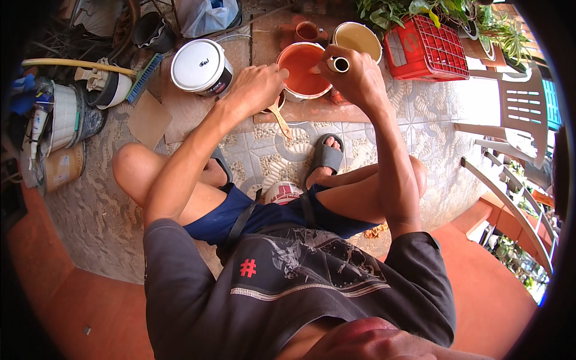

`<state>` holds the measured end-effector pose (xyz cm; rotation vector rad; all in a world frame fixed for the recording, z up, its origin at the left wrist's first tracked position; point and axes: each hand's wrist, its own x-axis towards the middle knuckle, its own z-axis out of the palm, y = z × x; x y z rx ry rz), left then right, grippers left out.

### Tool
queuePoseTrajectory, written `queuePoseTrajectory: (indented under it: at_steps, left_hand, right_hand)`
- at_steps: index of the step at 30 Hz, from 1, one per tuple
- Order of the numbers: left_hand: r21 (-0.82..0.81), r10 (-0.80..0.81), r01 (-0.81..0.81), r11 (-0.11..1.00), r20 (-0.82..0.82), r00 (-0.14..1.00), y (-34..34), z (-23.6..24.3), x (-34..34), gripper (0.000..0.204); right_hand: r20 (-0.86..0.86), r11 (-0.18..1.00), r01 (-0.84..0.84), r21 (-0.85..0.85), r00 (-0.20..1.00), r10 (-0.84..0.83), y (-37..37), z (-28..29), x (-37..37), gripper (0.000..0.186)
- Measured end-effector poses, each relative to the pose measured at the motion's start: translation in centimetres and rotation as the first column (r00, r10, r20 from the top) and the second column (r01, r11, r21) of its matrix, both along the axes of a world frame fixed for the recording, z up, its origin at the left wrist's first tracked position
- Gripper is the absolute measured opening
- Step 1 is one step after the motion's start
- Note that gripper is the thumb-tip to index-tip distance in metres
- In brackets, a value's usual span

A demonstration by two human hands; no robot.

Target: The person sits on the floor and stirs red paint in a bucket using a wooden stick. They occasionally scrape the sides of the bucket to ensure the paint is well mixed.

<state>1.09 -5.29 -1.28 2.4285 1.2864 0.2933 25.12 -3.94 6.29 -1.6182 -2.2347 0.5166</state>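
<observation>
A bucket of red-orange paint (305, 65) stands on the tiles in front of me, between my two hands. My left hand (257, 89) is closed at the bucket's left rim, its fingertips bent together; what they grip is hidden. At the right rim, my right hand (359, 77) is shut on a small pale tube (340, 64), its round dark opening turned upward. Below my left hand, the wooden handle of a paintbrush (280, 122) juts toward me from a small container, mostly hidden by that hand. A small red container (339, 98) partly shows under my right hand.
A white-lidded tub (200, 65) stands left of the paint, a tan-filled bucket (358, 41) behind right. Farther right are a red crate (423, 51) and a plastic chair (525, 108). A broom (129, 72) and stacked buckets (63, 117) lie left. A container (283, 193) sits between my legs.
</observation>
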Motion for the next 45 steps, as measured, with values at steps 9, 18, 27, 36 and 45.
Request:
queuePoseTrajectory:
  at_steps: [9,18,27,36,45]
  left_hand:
    - [-0.004,0.000,0.000,1.000,0.002,1.000,0.0,0.0,0.1,0.021]
    - [0.014,-0.007,0.007,1.000,0.018,1.000,0.0,-0.1,0.2,0.018]
    - [-0.014,-0.003,0.003,1.000,0.009,1.000,-0.2,-0.1,0.2,0.023]
    - [-0.023,-0.004,0.004,1.000,-0.009,1.000,-0.2,-0.3,0.3,0.024]
    - [-0.089,0.032,-0.030,0.996,0.029,0.999,-0.3,-0.2,0.1,0.031]
  right_hand:
    - [0.002,1.000,0.001,0.006,1.000,-0.001,0.0,0.2,0.1,0.018]
    - [0.024,1.000,0.019,-0.016,1.000,-0.019,0.1,0.1,0.0,0.018]
    - [0.040,1.000,0.012,-0.015,0.999,-0.012,0.0,0.0,-0.2,0.019]
    - [0.057,1.000,-0.001,0.008,0.998,0.001,0.0,-0.1,-0.1,0.020]
    - [0.106,1.000,-0.022,0.022,0.994,0.020,0.4,0.0,-0.7,0.025]
